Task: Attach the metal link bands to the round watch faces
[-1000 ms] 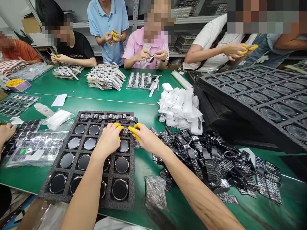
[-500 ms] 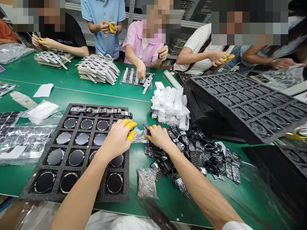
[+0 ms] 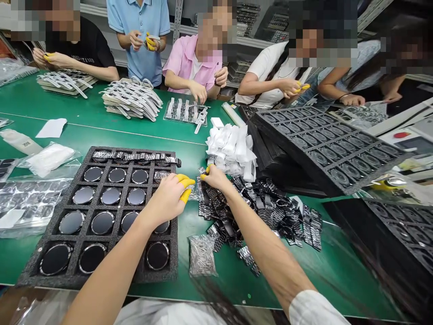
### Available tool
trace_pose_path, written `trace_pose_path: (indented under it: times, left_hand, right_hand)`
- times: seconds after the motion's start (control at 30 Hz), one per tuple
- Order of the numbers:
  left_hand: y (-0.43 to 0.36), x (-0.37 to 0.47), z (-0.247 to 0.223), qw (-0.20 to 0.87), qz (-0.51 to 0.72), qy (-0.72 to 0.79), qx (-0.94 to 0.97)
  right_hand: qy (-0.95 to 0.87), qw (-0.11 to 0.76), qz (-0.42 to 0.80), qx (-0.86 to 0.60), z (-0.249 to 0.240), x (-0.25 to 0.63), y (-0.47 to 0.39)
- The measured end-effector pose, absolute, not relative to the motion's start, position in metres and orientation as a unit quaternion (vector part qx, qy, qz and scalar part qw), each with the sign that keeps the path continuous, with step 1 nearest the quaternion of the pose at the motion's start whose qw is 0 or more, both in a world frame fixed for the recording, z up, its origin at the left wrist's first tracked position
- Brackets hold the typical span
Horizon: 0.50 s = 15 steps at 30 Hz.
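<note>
My left hand (image 3: 169, 201), with yellow finger cots, is closed on a small clear plastic bag of metal pins (image 3: 195, 193). Right beside it, my right hand (image 3: 217, 179) has its yellow-tipped fingers curled together at the edge of a pile of black metal watch bands (image 3: 274, 212); what they hold, if anything, I cannot make out. Under my left forearm lies a dark foam tray (image 3: 130, 280) with round black watch heads (image 3: 103, 222) in its compartments and bands along its top row. A second bag of pins (image 3: 202, 255) rests on the table between my forearms.
White wrapped bundles (image 3: 232, 146) sit behind the band pile. Stacked foam trays (image 3: 324, 149) stand at the right, another tray (image 3: 402, 225) nearer. Plastic packs (image 3: 34, 198) lie left. Several co-workers sit or stand across the green table (image 3: 135, 131), near stacks of white straps (image 3: 131, 99).
My right hand has come off the small bag and shifted up slightly, to the edge of the band pile. My left hand still grips the bag. The whole view has shifted a little.
</note>
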<state>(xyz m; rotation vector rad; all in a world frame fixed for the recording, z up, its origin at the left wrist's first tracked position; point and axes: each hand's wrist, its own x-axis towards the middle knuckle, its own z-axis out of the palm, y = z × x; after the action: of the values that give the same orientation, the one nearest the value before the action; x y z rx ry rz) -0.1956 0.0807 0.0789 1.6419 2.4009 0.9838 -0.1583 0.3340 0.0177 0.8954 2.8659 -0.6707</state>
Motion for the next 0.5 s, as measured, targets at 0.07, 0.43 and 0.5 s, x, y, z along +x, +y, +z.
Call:
trace_pose_path:
  times: [0.07, 0.43, 0.5]
  left_hand:
    - [0.081, -0.195, 0.079, 0.051, 0.35, 0.768, 0.533]
    - [0.091, -0.18, 0.086, 0.069, 0.483, 0.716, 0.499]
    - [0.094, -0.176, 0.087, 0.172, 0.512, 0.677, 0.5]
  right_hand:
    - [0.921, -0.004, -0.261, 0.29, 0.031, -0.153, 0.345]
    - [0.744, -0.196, -0.633, 0.082, 0.136, -0.078, 0.286]
    - [0.78, -0.185, -0.595, 0.05, 0.135, -0.071, 0.264]
